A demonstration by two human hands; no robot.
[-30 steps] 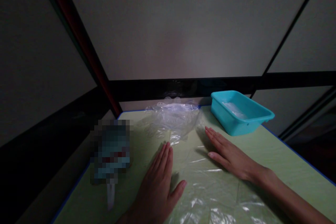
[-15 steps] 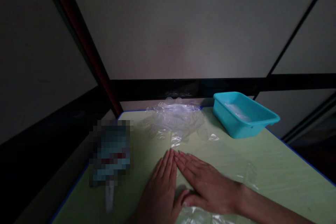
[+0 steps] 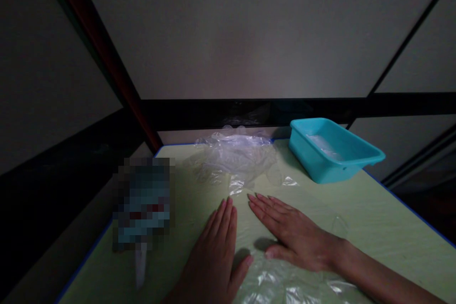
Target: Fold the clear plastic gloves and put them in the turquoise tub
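My left hand (image 3: 215,247) lies flat, fingers stretched forward and thumb out to the side. To its right my right hand (image 3: 295,237) is also flat, its fingers angled up and left, the thumb apart. Both palms rest on or beside a thin clear plastic glove or film (image 3: 274,282), spread on the table; its outline is hard to make out and part is hidden under the hands. Neither hand grips anything. Beyond the fingertips sits a heap of crumpled clear plastic gloves (image 3: 238,154).
A turquoise plastic basin (image 3: 317,164) stands at the back right with some clear plastic inside. On the left is a pixelated object (image 3: 146,199) with a pale strip below it. The greenish table (image 3: 384,228) has a blue edge and meets a panelled wall (image 3: 242,47).
My hands have moved apart: the fingertips were together and now have a gap, the right hand having shifted to the right. More of the clear plastic between them shows.
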